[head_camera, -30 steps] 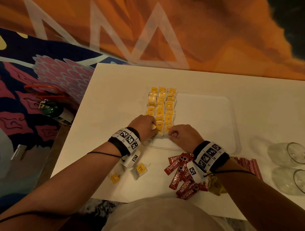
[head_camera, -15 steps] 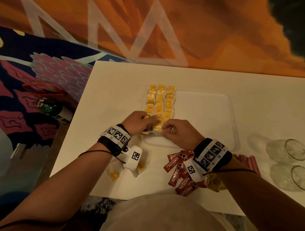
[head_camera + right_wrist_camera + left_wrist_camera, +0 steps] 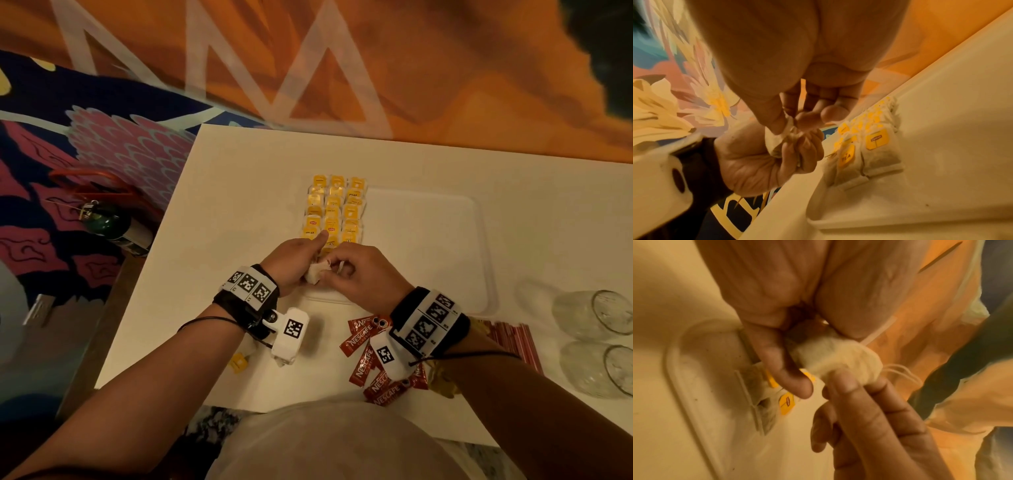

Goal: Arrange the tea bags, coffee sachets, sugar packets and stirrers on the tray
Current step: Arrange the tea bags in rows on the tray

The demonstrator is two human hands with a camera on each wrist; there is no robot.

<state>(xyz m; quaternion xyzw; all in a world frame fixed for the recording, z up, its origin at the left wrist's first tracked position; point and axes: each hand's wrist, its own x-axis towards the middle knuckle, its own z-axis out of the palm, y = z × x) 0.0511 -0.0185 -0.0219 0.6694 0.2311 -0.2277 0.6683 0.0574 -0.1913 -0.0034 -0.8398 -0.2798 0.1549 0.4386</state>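
Three rows of yellow-tagged tea bags (image 3: 335,209) lie along the left side of the white tray (image 3: 445,240). Both hands meet above the tray's near left corner. My left hand (image 3: 294,260) grips a pale tea bag (image 3: 317,272) (image 3: 840,360) (image 3: 777,142) in curled fingers. My right hand (image 3: 356,274) pinches the same bag's end between thumb and finger, near its string (image 3: 900,371). Red coffee sachets (image 3: 363,346) lie on the table under my right wrist. Red stirrers (image 3: 513,339) lie to the right of that wrist.
A loose yellow tea tag (image 3: 238,362) sits on the white table (image 3: 239,192) near my left wrist. Two clear glasses (image 3: 596,318) lie at the right edge. A dark green bottle (image 3: 113,226) lies off the table's left side.
Both hands have lifted off the tray's near rows and drawn together. They now hold one tea bag between them, raised above the tray corner.
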